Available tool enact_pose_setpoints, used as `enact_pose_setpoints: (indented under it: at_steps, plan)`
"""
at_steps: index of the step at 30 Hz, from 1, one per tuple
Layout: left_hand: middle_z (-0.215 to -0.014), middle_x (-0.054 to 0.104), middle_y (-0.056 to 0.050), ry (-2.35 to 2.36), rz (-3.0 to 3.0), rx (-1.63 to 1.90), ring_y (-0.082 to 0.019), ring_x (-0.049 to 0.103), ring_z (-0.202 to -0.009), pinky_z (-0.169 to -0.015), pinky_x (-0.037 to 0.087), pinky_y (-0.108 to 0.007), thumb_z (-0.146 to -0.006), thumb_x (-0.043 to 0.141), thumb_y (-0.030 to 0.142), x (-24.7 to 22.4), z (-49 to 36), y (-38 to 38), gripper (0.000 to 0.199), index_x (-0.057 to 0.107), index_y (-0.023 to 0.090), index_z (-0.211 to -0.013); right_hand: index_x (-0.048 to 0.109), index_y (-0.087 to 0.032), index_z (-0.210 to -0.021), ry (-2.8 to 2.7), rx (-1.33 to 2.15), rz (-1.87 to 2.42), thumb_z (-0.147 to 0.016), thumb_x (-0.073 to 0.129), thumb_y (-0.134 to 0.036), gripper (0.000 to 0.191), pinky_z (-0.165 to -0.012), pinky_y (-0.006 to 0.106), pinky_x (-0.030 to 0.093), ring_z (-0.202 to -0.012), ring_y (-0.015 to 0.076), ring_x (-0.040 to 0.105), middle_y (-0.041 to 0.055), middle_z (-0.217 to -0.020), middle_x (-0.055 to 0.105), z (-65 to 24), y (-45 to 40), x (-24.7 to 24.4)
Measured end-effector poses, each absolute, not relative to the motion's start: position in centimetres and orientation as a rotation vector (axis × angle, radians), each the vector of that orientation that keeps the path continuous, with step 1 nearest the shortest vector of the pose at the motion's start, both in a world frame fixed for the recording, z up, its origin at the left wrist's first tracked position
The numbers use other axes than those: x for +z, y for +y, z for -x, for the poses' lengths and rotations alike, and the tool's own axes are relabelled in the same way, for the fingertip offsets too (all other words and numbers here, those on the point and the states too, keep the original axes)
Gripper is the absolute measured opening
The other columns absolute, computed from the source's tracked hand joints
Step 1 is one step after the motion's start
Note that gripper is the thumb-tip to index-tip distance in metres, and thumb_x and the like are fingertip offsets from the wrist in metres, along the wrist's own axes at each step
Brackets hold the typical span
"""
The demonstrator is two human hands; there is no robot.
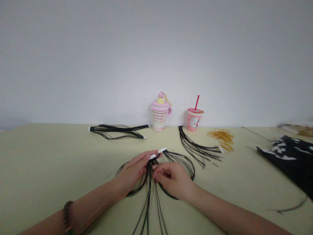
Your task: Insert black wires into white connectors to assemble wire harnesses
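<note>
In the middle of the table, both my hands work on a black wire harness (148,182) with white connectors. My left hand (130,173) is closed around the wires just below one white connector (152,157). My right hand (174,179) pinches some of the thin black wires a little below that connector. A second white connector (162,150) shows just beyond my fingers, with wires looping from it out to the right. Loose strands hang toward me between the two hands. Parts of the wires inside my fingers are hidden.
At the back left lies another black wire harness (119,130); one more harness (195,145) lies right of centre. A pink-and-white striped pitcher (159,114) and a pink cup (194,120) with a straw stand by the wall. Yellow rubber bands (222,137) and black patterned cloth (293,160) lie right.
</note>
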State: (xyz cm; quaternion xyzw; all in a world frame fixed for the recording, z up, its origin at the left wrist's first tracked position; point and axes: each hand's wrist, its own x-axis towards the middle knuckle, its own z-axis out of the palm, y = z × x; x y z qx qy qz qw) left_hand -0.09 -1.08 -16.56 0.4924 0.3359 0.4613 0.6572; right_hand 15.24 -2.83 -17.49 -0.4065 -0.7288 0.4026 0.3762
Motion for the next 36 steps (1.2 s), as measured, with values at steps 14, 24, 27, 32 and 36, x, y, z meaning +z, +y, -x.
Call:
enact_pose_setpoints:
  at_steps: [14, 24, 27, 32, 36]
  plan:
    - [-0.101, 0.065, -0.009, 0.814, -0.888, 1.100, -0.022, 0.062, -0.090, -0.083, 0.047, -0.033, -0.075, 0.053, 0.021, -15.8, -0.5, -0.8, 0.016, 0.065, 0.017, -0.086, 0.059, -0.015, -0.075, -1.563, 1.565, 1.112, -0.062, 0.053, -0.010, 0.015, -0.037, 0.014, 0.027, -0.038, 0.0030, 0.039, -0.0027, -0.057, 0.059, -17.2, -2.4, -13.5]
    - [-0.090, 0.068, -0.010, 0.732, -0.856, 1.158, -0.023, 0.059, -0.097, -0.091, 0.045, -0.039, -0.076, 0.055, 0.020, -16.5, 0.1, 0.2, 0.015, 0.066, 0.010, -0.077, 0.061, -0.015, -0.074, -0.874, 1.531, 0.497, -0.078, 0.037, -0.018, 0.024, -0.038, 0.013, 0.024, -0.036, 0.0001, 0.021, -0.0041, -0.058, 0.048, -24.6, -1.1, -5.5]
    - [-0.091, 0.068, -0.010, 0.710, -0.861, 1.145, -0.023, 0.060, -0.097, -0.093, 0.044, -0.038, -0.076, 0.055, 0.022, -16.8, 0.3, 0.3, 0.016, 0.066, 0.010, -0.078, 0.061, -0.019, -0.078, -0.900, 1.354, 0.506, -0.082, 0.044, -0.019, 0.017, -0.037, 0.011, 0.024, -0.038, -0.0002, 0.025, -0.0053, -0.058, 0.048, -25.7, -0.6, -4.9]
    - [-0.093, 0.067, -0.009, 0.726, -0.920, 1.091, -0.024, 0.058, -0.100, -0.091, 0.044, -0.038, -0.078, 0.053, 0.023, -16.6, 0.3, 0.1, 0.017, 0.067, 0.013, -0.079, 0.061, -0.016, -0.078, -1.240, 1.238, 0.827, -0.072, 0.061, -0.030, 0.015, -0.037, 0.012, 0.025, -0.046, 0.0017, 0.040, -0.0016, -0.067, 0.053, -22.5, -0.5, -8.2]
    - [-0.094, 0.067, -0.009, 0.731, -0.943, 1.084, -0.025, 0.056, -0.103, -0.089, 0.046, -0.037, -0.078, 0.052, 0.022, -16.3, 0.2, -0.1, 0.017, 0.066, 0.013, -0.078, 0.058, -0.015, -0.078, -1.751, 0.925, 1.108, -0.075, 0.056, -0.026, 0.012, -0.042, 0.016, 0.032, -0.046, 0.0058, 0.044, -0.0036, -0.055, 0.050, -18.6, -1.3, -13.5]
